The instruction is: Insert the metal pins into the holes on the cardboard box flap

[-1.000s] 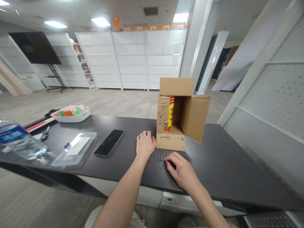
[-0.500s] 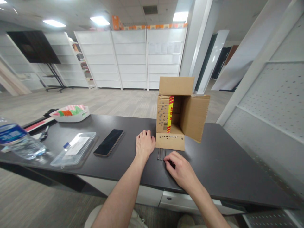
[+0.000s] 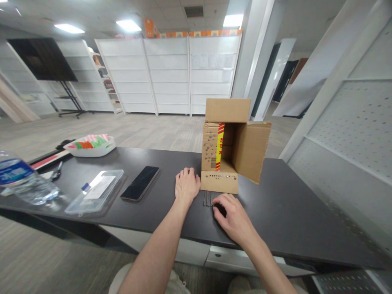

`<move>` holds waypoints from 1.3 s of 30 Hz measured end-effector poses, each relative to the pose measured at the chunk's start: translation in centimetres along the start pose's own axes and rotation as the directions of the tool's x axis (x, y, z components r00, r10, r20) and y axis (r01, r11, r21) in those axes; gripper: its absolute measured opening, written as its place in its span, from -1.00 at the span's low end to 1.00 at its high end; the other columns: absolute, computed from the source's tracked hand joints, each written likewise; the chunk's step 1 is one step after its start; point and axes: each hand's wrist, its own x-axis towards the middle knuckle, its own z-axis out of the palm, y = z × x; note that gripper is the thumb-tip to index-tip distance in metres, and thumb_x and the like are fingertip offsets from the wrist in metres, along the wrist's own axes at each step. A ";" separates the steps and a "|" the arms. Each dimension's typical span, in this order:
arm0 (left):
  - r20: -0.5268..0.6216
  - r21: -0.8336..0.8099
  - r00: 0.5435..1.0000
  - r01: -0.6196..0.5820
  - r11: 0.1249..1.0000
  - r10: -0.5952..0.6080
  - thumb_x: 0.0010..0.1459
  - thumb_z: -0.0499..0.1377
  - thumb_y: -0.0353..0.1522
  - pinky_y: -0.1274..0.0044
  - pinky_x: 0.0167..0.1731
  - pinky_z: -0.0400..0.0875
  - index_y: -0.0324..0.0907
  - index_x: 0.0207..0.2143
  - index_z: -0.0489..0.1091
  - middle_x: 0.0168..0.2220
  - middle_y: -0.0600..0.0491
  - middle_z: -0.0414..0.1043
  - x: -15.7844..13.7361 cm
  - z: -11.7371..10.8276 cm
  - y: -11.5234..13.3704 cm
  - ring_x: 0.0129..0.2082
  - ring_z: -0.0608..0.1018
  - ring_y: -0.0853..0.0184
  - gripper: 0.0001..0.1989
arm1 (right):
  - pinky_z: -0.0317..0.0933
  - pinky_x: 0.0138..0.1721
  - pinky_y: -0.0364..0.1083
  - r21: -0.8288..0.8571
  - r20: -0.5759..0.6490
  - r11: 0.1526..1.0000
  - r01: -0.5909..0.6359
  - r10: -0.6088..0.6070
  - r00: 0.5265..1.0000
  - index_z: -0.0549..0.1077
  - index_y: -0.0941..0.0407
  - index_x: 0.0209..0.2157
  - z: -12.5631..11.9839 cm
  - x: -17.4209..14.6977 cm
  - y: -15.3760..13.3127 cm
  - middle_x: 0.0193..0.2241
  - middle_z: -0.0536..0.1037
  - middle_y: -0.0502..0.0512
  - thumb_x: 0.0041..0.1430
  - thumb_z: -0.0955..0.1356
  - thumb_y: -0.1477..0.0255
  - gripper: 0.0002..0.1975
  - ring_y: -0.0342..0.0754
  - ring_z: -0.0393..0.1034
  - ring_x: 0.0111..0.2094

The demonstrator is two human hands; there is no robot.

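My left hand point(image 3: 187, 185) lies palm down on the dark desk, fingers loosely bent, beside the left edge of the cardboard box's front flap; nothing shows in it. My right hand point(image 3: 231, 214) is pinched, thumb and forefinger together at the lower end of the rightmost nail. Several thin metal nails point(image 3: 207, 199) lie in a row below the flap. The open cardboard box point(image 3: 226, 185) stands on its side. Its left flap point(image 3: 209, 147) has many grey round heads, and the front flap shows a row of holes, a few with shiny metal in them.
A phone point(image 3: 140, 183) and a clear plastic case point(image 3: 96, 192) lie left on the desk point(image 3: 290, 204). Further left are a water bottle point(image 3: 26, 179) and a white basket point(image 3: 92, 152) with colourful packets. A perforated white panel point(image 3: 352, 143) rises along the right side.
My right hand has shifted slightly up and to the right at the nails. My left hand, the box and the other things keep their places.
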 end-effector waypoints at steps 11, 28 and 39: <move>0.000 -0.010 1.000 -0.001 1.000 0.001 0.30 0.01 -0.30 0.34 0.02 0.26 -0.16 -0.09 0.37 -0.05 -0.08 0.42 0.0 -0.1 0.0 0.00 0.44 0.17 -0.77 | 0.14 0.00 0.08 -0.035 -0.040 0.999 -0.042 0.041 0.998 0.38 0.10 0.01 0.4 -0.1 0.4 -0.05 0.51 0.14 0.22 0.30 0.50 -0.69 0.10 0.33 -0.01; -0.006 -0.009 1.000 -0.005 1.000 0.005 0.30 0.00 -0.29 0.33 0.03 0.27 -0.16 -0.08 0.38 -0.05 -0.08 0.43 0.0 0.0 0.0 0.00 0.45 0.16 -0.75 | 0.17 -0.02 0.06 -0.032 -0.054 0.999 -0.026 0.024 0.998 0.41 0.09 -0.03 0.6 0.0 0.8 -0.08 0.55 0.15 0.25 0.26 0.50 -0.73 0.07 0.39 -0.03; 0.011 -0.002 1.000 0.005 1.000 -0.005 0.30 0.00 -0.28 0.35 0.03 0.26 -0.14 -0.07 0.37 -0.03 -0.08 0.42 0.0 -0.1 0.0 0.01 0.44 0.18 -0.76 | 0.19 0.00 0.07 0.012 -0.080 0.998 -0.067 0.068 0.994 0.45 0.09 -0.07 0.4 0.2 0.4 -0.10 0.56 0.15 0.27 0.26 0.45 -0.77 0.07 0.40 -0.05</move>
